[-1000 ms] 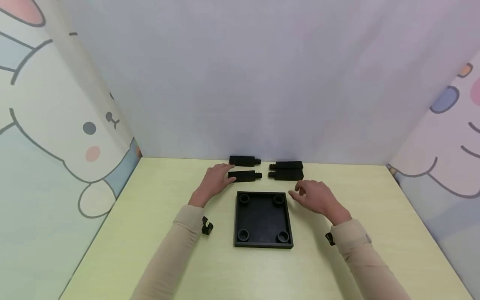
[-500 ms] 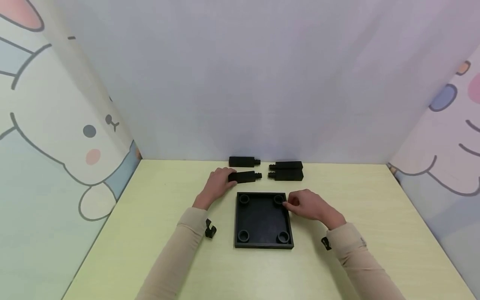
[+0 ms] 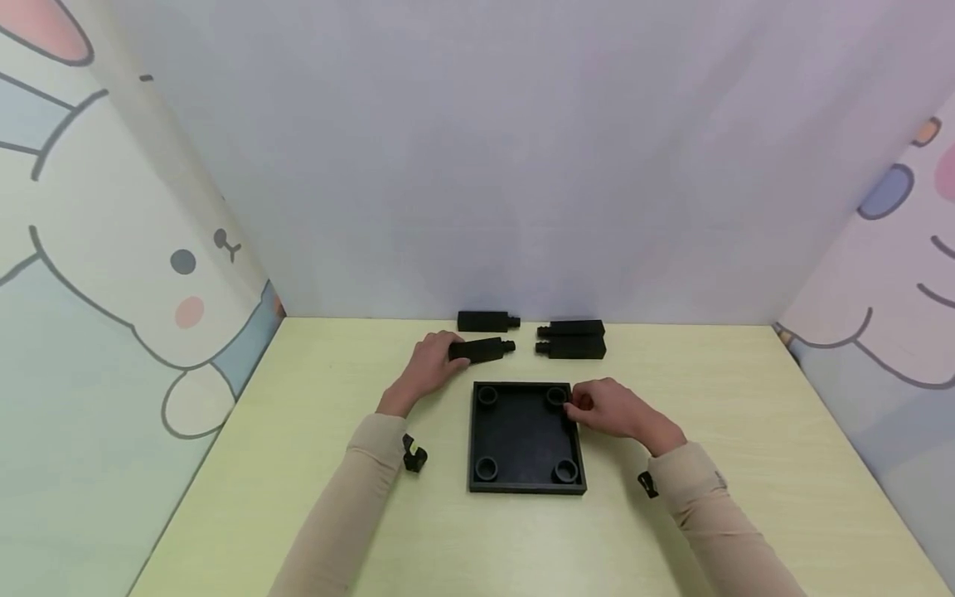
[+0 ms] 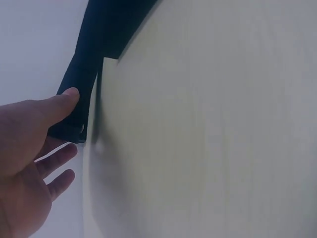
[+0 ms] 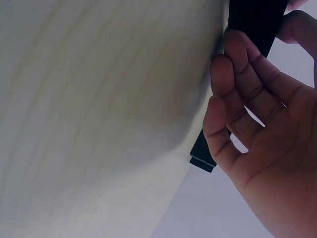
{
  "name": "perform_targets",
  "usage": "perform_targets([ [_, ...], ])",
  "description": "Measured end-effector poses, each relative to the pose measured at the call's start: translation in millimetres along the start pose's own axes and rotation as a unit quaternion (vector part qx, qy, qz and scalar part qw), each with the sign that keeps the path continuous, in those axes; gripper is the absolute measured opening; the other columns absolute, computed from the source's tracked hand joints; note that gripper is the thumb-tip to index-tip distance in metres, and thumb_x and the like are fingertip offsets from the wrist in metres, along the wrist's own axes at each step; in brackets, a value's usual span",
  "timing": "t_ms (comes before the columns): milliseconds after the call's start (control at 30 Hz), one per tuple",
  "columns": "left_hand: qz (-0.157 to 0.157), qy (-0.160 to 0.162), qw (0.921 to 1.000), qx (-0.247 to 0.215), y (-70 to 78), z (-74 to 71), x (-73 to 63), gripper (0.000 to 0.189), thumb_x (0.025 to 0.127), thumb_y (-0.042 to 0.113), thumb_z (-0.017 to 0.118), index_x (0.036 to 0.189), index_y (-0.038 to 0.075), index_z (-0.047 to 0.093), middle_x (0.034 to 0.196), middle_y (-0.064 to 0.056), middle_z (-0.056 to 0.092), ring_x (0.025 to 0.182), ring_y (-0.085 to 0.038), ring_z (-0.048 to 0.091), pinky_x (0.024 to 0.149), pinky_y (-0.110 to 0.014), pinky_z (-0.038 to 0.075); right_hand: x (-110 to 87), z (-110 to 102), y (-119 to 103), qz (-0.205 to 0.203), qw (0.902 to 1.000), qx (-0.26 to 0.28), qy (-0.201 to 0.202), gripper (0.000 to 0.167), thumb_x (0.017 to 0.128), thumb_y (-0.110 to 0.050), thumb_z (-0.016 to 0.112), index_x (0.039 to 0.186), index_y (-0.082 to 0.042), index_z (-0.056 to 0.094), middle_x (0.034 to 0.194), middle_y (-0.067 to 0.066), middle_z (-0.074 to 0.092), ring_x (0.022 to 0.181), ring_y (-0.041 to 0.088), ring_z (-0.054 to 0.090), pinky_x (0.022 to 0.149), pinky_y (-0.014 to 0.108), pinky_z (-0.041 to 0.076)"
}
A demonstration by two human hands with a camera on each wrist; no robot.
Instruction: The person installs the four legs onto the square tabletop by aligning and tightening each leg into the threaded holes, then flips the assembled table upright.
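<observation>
In the head view my left hand (image 3: pixel 429 367) holds the blunt end of a black square table leg (image 3: pixel 481 350), whose narrow stepped peg points right. The leg tilts slightly. In the left wrist view the thumb lies along this leg (image 4: pixel 79 94), with the other fingers behind it. My right hand (image 3: pixel 615 406) grips the right rim of the black square tabletop (image 3: pixel 522 435), beside its far right socket (image 3: pixel 556 397). The tabletop lies with its raised rim and round corner sockets upward. In the right wrist view curled fingers (image 5: pixel 235 74) touch the dark board's edge (image 5: pixel 255 22).
Behind the held leg lies another black leg (image 3: pixel 485 322). Two more legs (image 3: pixel 574 347) lie side by side at the back right, pegs pointing left. A pale curtain (image 3: pixel 522 166) stands behind the light wooden table (image 3: pixel 336 348), and printed panels flank it.
My left hand has closed on the nearer left leg, shifting it slightly left and tilting it. My right hand has moved left and down onto the tabletop's right rim.
</observation>
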State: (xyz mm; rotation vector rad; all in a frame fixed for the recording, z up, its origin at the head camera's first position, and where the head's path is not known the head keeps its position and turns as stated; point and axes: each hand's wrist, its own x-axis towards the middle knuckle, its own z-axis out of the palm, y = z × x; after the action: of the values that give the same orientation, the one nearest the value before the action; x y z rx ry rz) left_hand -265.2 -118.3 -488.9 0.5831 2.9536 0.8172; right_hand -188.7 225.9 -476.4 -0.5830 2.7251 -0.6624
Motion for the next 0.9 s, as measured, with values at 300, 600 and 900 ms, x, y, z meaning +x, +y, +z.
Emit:
perform_targets([
  [300,0.011,-0.005,0.9996,-0.025,-0.1,-18.7,-0.8,0.046,0.102,0.034,0.061,0.137,0.005,0.057,0.144,-0.017,0.058,0.137,-0.040,0.048,0.114,-0.061,0.034,1.3,-1,0,-0.002,0.9999,0.011,-0.003,0.028,0.099,-0.029,0.063,0.074,-0.020,0.057,0.061,-0.008,0.048,0.055,0.008,0.043,0.056,0.025,0.036],
  [600,0.024,-0.019,0.9978,-0.059,9.9,-39.9,-2.6,0.041,0.102,0.035,0.062,0.133,0.008,0.059,0.139,-0.015,0.060,0.135,-0.039,0.050,0.115,-0.062,0.032,-2.0,-2,0,-0.020,0.9997,0.013,-0.002,0.030,0.100,-0.029,0.062,0.074,-0.018,0.054,0.061,-0.009,0.044,0.054,0.005,0.039,0.056,0.023,0.034],
  [900,0.040,-0.011,0.9961,-0.078,24.5,-66.6,-5.3,0.036,0.101,0.034,0.064,0.125,0.007,0.060,0.132,-0.015,0.061,0.130,-0.037,0.052,0.113,-0.059,0.036,-2.4,-1,0,-0.016,0.9998,0.010,-0.004,0.032,0.101,-0.031,0.061,0.073,-0.019,0.051,0.061,-0.010,0.040,0.054,0.004,0.038,0.056,0.023,0.033],
])
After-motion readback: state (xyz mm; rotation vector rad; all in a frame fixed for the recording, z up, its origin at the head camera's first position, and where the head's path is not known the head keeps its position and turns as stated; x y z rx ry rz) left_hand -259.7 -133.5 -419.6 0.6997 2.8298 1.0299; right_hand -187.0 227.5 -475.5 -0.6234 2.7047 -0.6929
